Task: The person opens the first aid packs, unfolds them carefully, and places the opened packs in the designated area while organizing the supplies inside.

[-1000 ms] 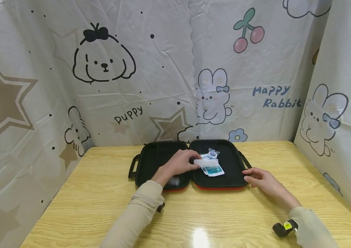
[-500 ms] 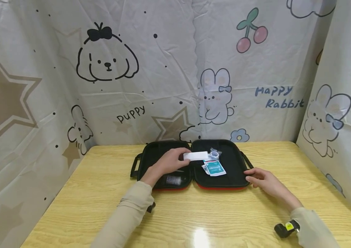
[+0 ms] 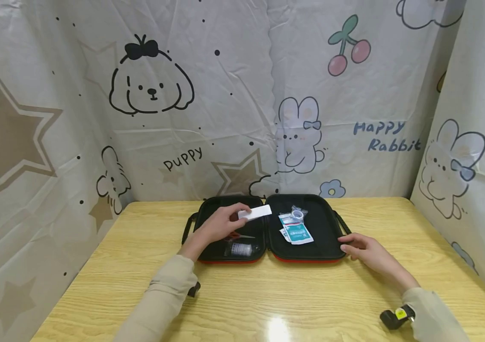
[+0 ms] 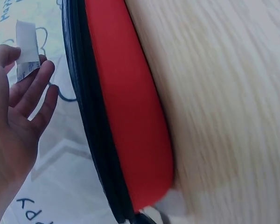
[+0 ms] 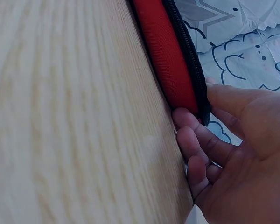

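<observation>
A red case with a black lining (image 3: 323, 228) lies unfolded on the table. Over its left half, my left hand (image 3: 217, 223) pinches a small flat white packet (image 3: 255, 213) between thumb and fingers. In the left wrist view the packet (image 4: 27, 46) shows fine print at one end. My right hand (image 3: 366, 251) holds the case's front right corner; in the right wrist view its thumb is at the zipper edge and its fingers curl against the red side (image 5: 165, 56). Green-and-white sachets (image 3: 298, 232) and a clear-wrapped white roll (image 3: 297, 214) lie in the right half.
In the left half lie red-handled scissors (image 3: 238, 235), partly behind the left hand, and a clear bag with a small bottle-like item (image 3: 241, 249). Black handles (image 3: 342, 222) stick out at the case's sides. A printed cloth (image 3: 234, 95) hangs behind the wooden table (image 3: 242, 294).
My left hand has carried the white packet leftward from above the sachets to over the left half, uncovering the sachets and the scissors. The right hand stays at the corner.
</observation>
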The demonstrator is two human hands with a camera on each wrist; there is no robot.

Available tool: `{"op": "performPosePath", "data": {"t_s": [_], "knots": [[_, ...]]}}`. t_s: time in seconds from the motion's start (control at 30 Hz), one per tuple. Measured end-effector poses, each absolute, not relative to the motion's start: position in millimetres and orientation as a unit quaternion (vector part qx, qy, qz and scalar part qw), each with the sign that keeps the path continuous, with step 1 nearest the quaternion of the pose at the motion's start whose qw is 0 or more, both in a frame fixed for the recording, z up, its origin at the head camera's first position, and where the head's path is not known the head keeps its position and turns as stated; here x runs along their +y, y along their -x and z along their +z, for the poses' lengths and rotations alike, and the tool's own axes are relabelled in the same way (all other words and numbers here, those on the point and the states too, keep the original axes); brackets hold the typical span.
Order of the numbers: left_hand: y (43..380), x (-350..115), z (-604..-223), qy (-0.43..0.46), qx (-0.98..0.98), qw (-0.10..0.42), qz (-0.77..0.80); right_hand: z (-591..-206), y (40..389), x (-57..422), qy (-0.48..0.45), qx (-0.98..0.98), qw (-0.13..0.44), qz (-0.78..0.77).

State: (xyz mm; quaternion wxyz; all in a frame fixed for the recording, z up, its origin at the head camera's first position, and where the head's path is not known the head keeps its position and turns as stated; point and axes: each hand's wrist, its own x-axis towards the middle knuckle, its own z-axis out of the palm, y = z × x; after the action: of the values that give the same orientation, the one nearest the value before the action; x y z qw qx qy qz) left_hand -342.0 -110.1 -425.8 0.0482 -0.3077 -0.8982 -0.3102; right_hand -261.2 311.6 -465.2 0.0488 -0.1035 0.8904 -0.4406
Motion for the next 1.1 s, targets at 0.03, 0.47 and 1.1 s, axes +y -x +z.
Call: {"op": "performPosePath", "data": {"t_s": [0.03, 0.47, 1.1], "knots": [[341.6, -113.0, -426.1, 0.307, -0.898, 0.054, -0.31, -465.4, 261.3, 311.6, 0.103, 0.891, 0.049, -0.44], [338.7, -151.7, -438.7, 0.272, -0.889, 0.085, -0.358, -465.9, 260.1, 310.9, 0.101, 0.891, 0.048, -0.439], [334.3, -202.9, -437.9, 0.205, -0.909, 0.098, -0.35, -467.3, 260.4, 311.3, 0.114, 0.887, 0.038, -0.447]]}}
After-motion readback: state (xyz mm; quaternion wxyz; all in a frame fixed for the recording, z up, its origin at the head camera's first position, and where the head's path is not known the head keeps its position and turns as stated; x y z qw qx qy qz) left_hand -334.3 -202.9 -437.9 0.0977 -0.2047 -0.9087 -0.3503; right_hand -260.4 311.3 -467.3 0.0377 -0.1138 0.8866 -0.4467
